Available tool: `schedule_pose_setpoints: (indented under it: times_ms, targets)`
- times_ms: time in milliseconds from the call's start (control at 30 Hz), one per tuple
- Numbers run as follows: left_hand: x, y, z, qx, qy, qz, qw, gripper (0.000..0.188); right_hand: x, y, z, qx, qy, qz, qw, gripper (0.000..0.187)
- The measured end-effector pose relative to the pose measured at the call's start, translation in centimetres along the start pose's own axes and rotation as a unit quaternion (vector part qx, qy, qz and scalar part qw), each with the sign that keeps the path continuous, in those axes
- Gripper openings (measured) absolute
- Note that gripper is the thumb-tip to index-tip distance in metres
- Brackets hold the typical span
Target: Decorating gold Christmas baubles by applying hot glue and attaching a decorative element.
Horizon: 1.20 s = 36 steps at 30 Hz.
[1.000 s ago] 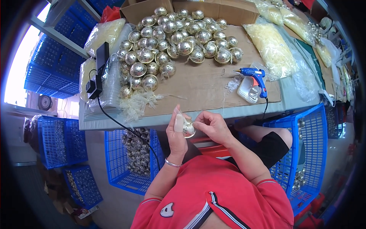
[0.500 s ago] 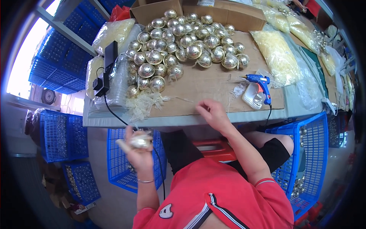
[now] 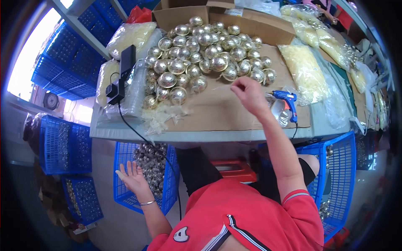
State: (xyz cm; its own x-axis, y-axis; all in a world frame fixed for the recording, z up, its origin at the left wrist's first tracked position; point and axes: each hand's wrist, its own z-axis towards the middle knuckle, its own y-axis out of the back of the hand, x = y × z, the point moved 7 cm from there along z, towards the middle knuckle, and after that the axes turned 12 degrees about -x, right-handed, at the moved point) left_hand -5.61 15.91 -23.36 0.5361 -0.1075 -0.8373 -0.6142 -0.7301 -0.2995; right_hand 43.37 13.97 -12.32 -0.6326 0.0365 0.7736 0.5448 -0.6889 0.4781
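Note:
My left hand [image 3: 135,179] is palm up with its fingers spread, holding nothing. It is beside the blue basket [image 3: 119,184] on the left, where many small shiny balls [image 3: 153,165] lie inside. A pale cover is on one of its fingers. Over the cardboard-covered table, my right hand [image 3: 250,95] is closed, thumb and fingers pinched together. What it holds, if anything, is hidden. Just beyond it lies a heap of gold baubles [image 3: 218,62]. To its right a blue glue gun [image 3: 289,100] rests by a small clear plastic tray [image 3: 279,113].
Pale ribbon pieces [image 3: 165,116] lie at the table's front left. A black power strip [image 3: 125,69] trails a cable down past the edge. Bags of pale material [image 3: 305,71] and a cardboard box [image 3: 255,26] border the heap. Another blue basket [image 3: 341,175] stands right; a person's hands show far off.
My left hand has let go of a gold bauble, now out of it, and has moved down and left, opening. My right hand has moved forward and right, toward the heap.

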Motion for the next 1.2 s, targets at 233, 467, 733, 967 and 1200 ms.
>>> schedule_pose_setpoints:
  times_ms: [233, 467, 733, 967, 1200]
  targets:
    - [-0.5, -5.7, -4.8, 0.123, -0.066, 0.034, 0.99, 0.054, -5.2, 16.4, 6.8, -0.148, -0.015, -0.17, 0.974, 0.019]
    - [1.2, -7.2, -6.8, 0.126, -0.046, 0.061, 0.989, 0.048, -11.8, 33.2, 9.5, -0.263, -0.113, -0.345, 0.894, 0.021]
    - [-0.3, -8.6, -9.2, 0.146, -0.08, 0.101, 0.981, 0.047, -19.0, 41.5, 9.1, -0.364, -0.126, -0.415, 0.824, 0.027]
    - [1.9, -14.8, -11.9, 0.319, -0.206, 0.207, 0.902, 0.037, -27.8, 57.8, 3.7, -0.393, -0.164, -0.511, 0.747, 0.038]
    - [3.6, -25.4, -15.9, 0.423, -0.518, 0.305, 0.679, 0.036, -19.8, 43.2, 2.2, -0.248, -0.114, -0.603, 0.75, 0.031]
